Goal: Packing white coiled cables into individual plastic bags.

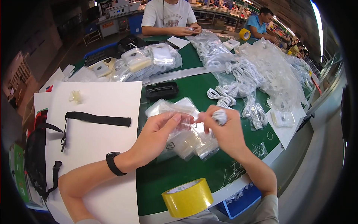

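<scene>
Above a pile of clear flat plastic bags [186, 143] my two hands come close together. My left hand [158, 128], with a black band on its wrist, is closed on the edge of a thin clear bag [184, 120]. In the curled fingers of my right hand [228, 130] is a small coiled white cable [220, 116]. Its thumb and index finger reach toward the bag's edge; whether they touch it I cannot tell. Just beyond my right hand more coiled white cables [222, 98] lie on the green table [179, 84].
A roll of yellow tape [188, 198] stands at the near edge, above a blue bin [238, 203]. White board [100, 149] with a black strap [99, 119] covers the left. A black tray [161, 90] sits beyond the bags. Heaped bagged cables [276, 71] fill the far right; people sit opposite.
</scene>
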`<state>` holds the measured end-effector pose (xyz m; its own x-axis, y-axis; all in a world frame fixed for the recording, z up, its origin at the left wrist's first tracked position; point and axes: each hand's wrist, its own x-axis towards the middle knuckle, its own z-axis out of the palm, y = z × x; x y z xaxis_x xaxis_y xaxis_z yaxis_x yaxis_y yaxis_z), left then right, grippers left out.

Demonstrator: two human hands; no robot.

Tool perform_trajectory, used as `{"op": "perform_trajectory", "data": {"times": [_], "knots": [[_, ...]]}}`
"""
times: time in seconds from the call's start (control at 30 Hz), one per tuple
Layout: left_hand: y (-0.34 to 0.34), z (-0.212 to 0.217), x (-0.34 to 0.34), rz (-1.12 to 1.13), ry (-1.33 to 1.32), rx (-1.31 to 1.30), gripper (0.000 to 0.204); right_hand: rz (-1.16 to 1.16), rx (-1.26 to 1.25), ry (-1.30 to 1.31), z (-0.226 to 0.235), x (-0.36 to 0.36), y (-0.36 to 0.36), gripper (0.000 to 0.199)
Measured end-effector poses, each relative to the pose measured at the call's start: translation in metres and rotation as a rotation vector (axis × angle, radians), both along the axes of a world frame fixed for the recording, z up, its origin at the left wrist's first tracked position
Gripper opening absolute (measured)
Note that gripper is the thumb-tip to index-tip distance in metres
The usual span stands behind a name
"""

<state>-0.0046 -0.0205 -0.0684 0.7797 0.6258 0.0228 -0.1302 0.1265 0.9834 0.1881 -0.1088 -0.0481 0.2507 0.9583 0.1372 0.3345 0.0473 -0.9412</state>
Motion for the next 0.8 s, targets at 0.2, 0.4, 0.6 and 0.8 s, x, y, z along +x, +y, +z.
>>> {"op": "perform_trajectory", "data": {"times": [0.2, 0.4, 0.6, 0.8], "knots": [[-0.001, 0.005, -0.001, -0.084, 0.087, 0.095, 0.032, -0.166, 0.367, 0.026, 0.006, 0.017, -0.001, 0.033], [-0.004, 0.006, -0.004, -0.115, 0.260, 0.145, 0.031, -0.264, 0.457, 0.061, 0.010, 0.024, -0.006, 0.045], [-0.002, -0.002, -0.009, -0.073, 0.390, 0.092, 0.021, -0.271, 0.281, 0.176, 0.012, 0.033, -0.004, 0.044], [-0.006, -0.001, -0.004, 0.045, 0.349, 0.169, 0.019, -0.098, 0.133, 0.140, 0.003, 0.034, 0.002, 0.029]]}}
